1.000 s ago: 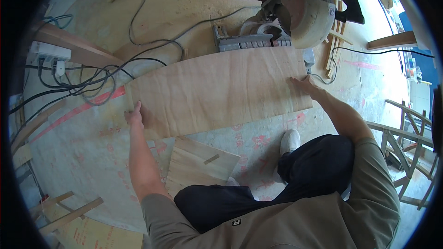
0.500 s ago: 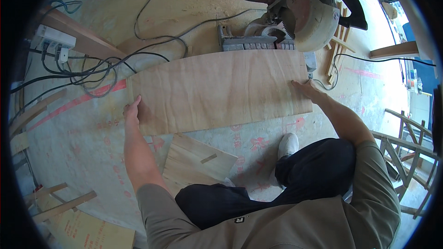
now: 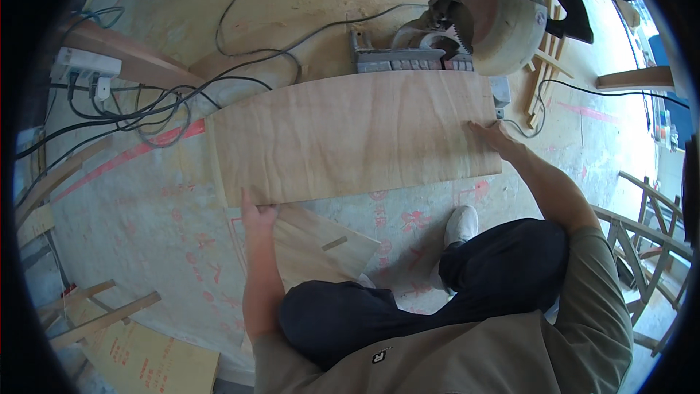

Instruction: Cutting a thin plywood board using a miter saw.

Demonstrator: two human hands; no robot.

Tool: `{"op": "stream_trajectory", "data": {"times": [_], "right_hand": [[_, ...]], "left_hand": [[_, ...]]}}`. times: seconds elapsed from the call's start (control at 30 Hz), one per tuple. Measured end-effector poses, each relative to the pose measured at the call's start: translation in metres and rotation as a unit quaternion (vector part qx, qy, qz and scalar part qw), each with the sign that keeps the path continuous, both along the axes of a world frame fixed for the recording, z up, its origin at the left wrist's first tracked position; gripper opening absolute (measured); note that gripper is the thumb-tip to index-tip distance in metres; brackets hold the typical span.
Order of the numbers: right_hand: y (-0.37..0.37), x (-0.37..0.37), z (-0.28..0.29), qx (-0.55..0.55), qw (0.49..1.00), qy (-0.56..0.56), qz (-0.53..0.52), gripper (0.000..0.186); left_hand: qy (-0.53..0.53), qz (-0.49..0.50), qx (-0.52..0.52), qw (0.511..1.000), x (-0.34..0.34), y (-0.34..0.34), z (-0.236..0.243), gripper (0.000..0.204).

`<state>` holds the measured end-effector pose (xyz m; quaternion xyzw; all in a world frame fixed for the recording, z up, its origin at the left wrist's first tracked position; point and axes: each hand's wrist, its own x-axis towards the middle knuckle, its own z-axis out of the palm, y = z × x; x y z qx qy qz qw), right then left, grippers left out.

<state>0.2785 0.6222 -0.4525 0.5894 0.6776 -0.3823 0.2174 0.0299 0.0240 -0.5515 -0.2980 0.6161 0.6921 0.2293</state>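
Observation:
A wide plywood board (image 3: pixel 357 138) lies in front of me, its far edge against the base of a miter saw (image 3: pixel 507 25). My left hand (image 3: pixel 259 213) grips the near edge close to the left corner, the thumb on top and the other fingers mostly hidden. At the board's right edge, my right hand (image 3: pixel 497 140) is closed on it, with fingertips over the top face. Partly under the near edge sits a smaller wooden panel (image 3: pixel 313 244) with a short dark strip on it. The saw's toothed blade shows just beyond the board.
Black cables (image 3: pixel 164 106) tangle at the left beside a white power strip (image 3: pixel 87 63). Thin wood strips (image 3: pixel 543 73) lie right of the saw. A wooden frame (image 3: pixel 642 237) stands at the right, and a yellowish board (image 3: pixel 149 357) rests at the lower left.
My left hand has moved from the board's left edge to its near edge, toward me and rightward. My right hand stays on the right edge. The view has shifted slightly.

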Motion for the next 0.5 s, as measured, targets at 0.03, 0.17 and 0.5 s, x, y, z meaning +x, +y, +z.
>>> {"op": "stream_trajectory", "data": {"times": [0.03,0.17,0.5], "right_hand": [[-0.003,-0.001,-0.005,0.029,1.000,-0.010,-0.003,0.103],[-0.008,0.006,-0.013,0.071,0.996,0.029,-0.036,0.101],[-0.069,-0.053,0.010,0.128,0.992,0.005,0.004,0.107]], "left_hand": [[0.096,-0.109,0.094,0.985,-0.006,-0.007,-0.008,0.060],[-0.059,0.104,0.170,0.978,-0.018,0.025,-0.018,0.058],[0.023,0.059,0.105,0.992,-0.047,-0.037,0.040,0.072]]}}
